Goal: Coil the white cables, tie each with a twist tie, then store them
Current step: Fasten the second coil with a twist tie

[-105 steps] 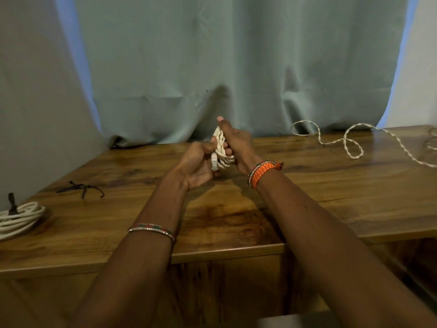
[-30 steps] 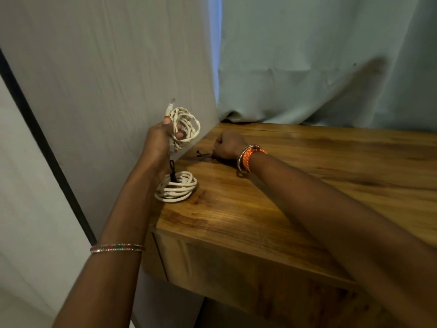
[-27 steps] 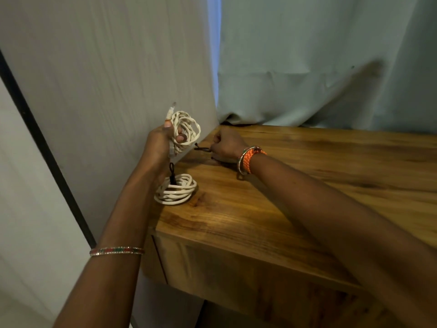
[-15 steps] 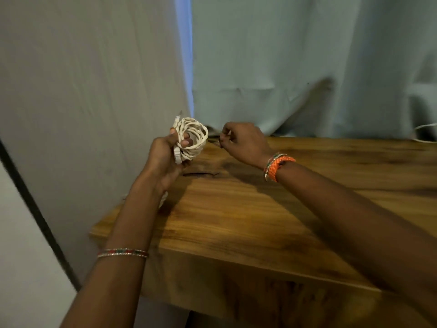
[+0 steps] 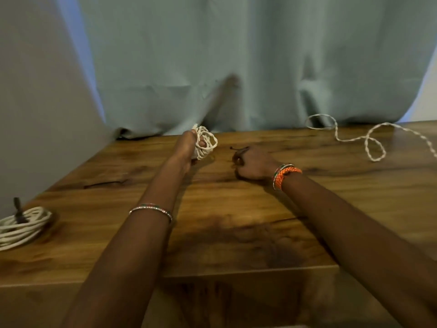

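Hands | coiled white cable [image 5: 205, 142] is gripped by left hand [image 5: 188, 147], raised at far centre | dark twist tie [image 5: 237, 150] is pinched by right hand [image 5: 251, 165], rested on wooden surface [image 5: 236, 221] | tied coil [image 5: 22, 224] lies near left | loose cable [image 5: 354, 138] lies far right

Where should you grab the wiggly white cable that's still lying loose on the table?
Probably at its far loop near the curtain: that looks like one end of the loose cable. Come from above and pinch it, since it lies flat on the table, then coil from there.
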